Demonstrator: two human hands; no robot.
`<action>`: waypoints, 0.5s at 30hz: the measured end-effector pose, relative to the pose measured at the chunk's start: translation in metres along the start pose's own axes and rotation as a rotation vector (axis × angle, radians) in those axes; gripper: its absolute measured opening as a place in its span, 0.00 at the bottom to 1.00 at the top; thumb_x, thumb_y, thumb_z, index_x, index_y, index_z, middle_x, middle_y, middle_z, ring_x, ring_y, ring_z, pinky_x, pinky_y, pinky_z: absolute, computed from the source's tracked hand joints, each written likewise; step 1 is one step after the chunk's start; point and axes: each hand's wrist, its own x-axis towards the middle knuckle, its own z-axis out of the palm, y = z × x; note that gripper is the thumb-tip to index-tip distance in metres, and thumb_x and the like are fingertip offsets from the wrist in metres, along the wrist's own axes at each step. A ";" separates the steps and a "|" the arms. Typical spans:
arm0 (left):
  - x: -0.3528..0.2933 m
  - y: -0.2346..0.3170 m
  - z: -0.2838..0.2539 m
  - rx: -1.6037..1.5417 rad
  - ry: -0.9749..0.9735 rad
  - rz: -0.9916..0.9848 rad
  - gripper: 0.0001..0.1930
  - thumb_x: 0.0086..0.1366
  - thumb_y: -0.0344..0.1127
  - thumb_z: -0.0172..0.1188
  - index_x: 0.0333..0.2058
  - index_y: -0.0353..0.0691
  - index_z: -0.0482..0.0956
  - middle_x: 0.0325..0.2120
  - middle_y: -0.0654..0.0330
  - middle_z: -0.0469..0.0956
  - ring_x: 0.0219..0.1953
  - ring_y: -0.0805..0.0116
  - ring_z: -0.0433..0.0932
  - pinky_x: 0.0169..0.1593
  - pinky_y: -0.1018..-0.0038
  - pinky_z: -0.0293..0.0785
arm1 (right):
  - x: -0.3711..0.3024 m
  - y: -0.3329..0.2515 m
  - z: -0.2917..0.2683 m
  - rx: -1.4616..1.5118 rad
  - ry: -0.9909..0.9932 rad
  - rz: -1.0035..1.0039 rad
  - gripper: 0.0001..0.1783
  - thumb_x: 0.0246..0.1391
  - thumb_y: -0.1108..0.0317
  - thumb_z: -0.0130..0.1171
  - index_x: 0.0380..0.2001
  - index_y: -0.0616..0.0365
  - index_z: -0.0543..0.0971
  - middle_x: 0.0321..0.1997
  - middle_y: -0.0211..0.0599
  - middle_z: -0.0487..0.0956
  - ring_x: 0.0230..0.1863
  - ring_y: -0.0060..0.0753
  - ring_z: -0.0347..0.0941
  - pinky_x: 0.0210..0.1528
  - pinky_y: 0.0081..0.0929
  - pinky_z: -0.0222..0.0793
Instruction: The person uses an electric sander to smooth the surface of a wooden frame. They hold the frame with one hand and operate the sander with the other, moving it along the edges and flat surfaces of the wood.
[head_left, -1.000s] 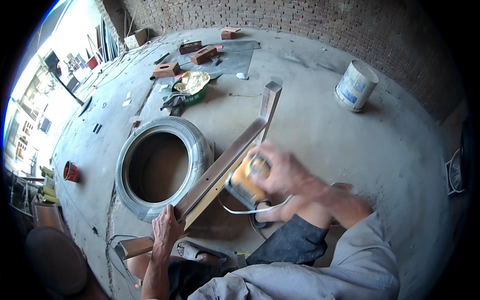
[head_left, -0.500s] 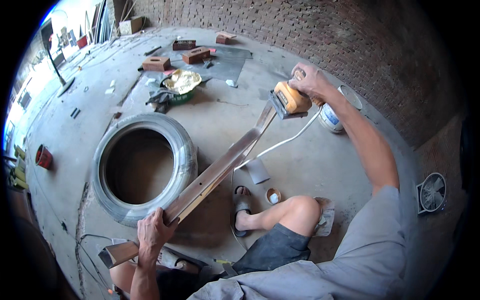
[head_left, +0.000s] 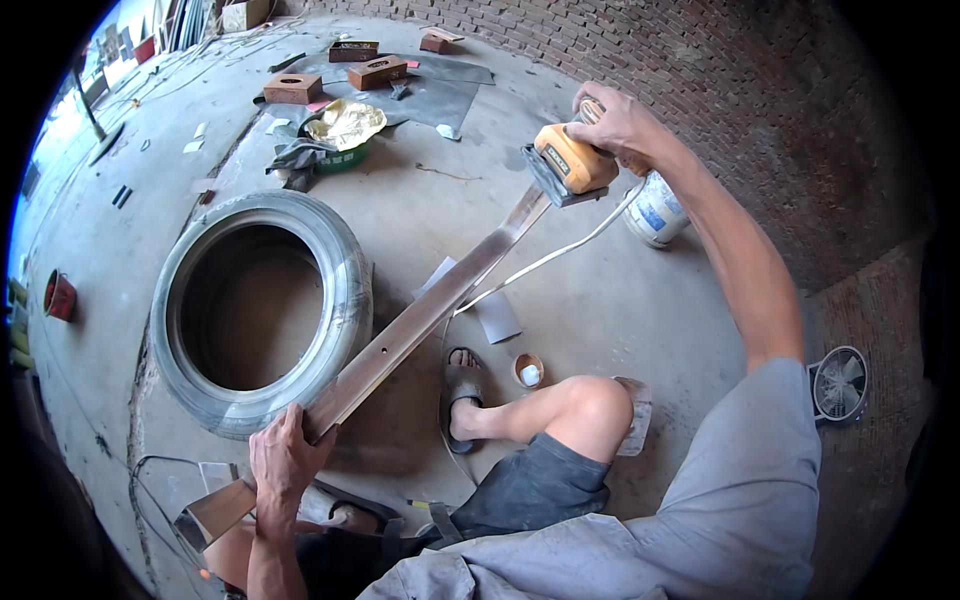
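A long dark brown wooden board (head_left: pixel 420 315) slants up and away to the right in front of me. My left hand (head_left: pixel 285 455) is closed round its near end, close to the tyre's edge. A yellow power sander (head_left: pixel 572 165) is in the grip of my right hand (head_left: pixel 625 125), its flat pad at the board's far end. From the sander a pale cord (head_left: pixel 560 255) runs down behind the board. A brown wooden end (head_left: pixel 215 515) sticks out past my left wrist; I cannot tell whether it belongs to the same board.
A large tyre (head_left: pixel 345 255) lies left of the board. Sandpaper-like sheets (head_left: pixel 497 318), a small bowl (head_left: pixel 528 371) and a white bucket (head_left: pixel 655 212) are on the floor. Farther off are wooden boxes (head_left: pixel 293 89) and a green basin (head_left: pixel 345 158). A fan (head_left: pixel 840 383) stands right.
The view has shifted, so the scene sits further left and higher. The board has turned a little, showing more of its broad face and less of its pale edge. Both hands keep their grips.
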 end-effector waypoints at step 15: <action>0.003 0.005 0.005 -0.027 0.043 0.001 0.23 0.54 0.49 0.77 0.30 0.38 0.74 0.22 0.52 0.79 0.26 0.47 0.81 0.32 0.55 0.76 | 0.013 0.070 0.007 -0.045 0.184 -0.184 0.28 0.50 0.49 0.69 0.46 0.58 0.78 0.30 0.44 0.81 0.25 0.37 0.78 0.27 0.40 0.75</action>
